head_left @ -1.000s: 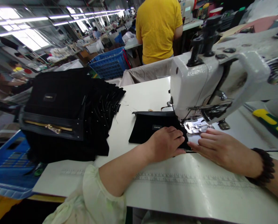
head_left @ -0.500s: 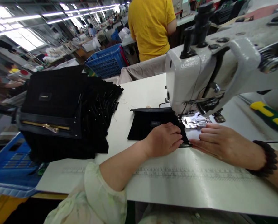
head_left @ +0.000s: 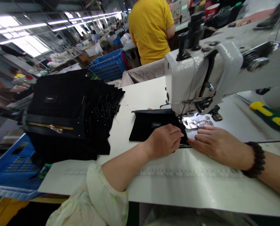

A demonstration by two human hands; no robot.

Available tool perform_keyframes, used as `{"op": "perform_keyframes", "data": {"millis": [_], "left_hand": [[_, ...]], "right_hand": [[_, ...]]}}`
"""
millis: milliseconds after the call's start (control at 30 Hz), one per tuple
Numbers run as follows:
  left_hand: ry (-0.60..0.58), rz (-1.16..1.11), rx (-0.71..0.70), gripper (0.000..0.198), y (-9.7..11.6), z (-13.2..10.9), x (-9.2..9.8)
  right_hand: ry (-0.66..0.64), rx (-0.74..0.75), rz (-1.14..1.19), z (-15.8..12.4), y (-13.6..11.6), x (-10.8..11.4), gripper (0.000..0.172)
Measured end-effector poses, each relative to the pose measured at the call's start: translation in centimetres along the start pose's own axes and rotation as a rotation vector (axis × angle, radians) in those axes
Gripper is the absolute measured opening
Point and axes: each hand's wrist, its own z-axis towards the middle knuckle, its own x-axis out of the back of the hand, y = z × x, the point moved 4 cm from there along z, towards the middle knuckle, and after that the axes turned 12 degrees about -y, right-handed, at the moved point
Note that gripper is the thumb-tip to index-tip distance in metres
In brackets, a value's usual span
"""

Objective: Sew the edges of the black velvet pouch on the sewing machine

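Head view: flat black fabric panel lay on the white table, far right corner at the white metal sewing machine. Bare left hand lay over the panel's near right part; bare right hand touched its right edge. Couldn't tell if either grip pinched it.

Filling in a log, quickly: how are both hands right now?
Left hand: open, palm down on the black fabric piece.
Right hand: at its right edge; any grip cannot be told.

Table ruler — 14, 15, 16.
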Motion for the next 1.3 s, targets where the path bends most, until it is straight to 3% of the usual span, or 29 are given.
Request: {"op": "perform_keyframes", "data": {"millis": [100,200,400,633,1300], "left_hand": [[0.129,-0.198,0.130,0.016,-0.7,-0.2,0.6],[0.169,-0.303,0.162,0.014,-0.9,-0.2,0.8],[-0.038,-0.144,0.046,0.022,0.1,0.0,-0.2],[-0.307,0.112,0.050,0.022,0.5,0.3,-0.9],[-0.388,0.267,-0.034,0.025,1.1,1.0,-0.7]], "right_hand": [[0.009,-0.005,0.015,0.0,-0.1,-0.2,0.028],[0.021,-0.002,0.029,0.1,-0.2,-0.2,0.027],[0.011,0.014,0.004,0.2,-0.3,0.1,0.032],[0.028,0.039,-0.003,0.0,-0.4,-0.1,0.028],[0.062,0.112,0.009,0.0,-0.3,0.6,0.030]]}}
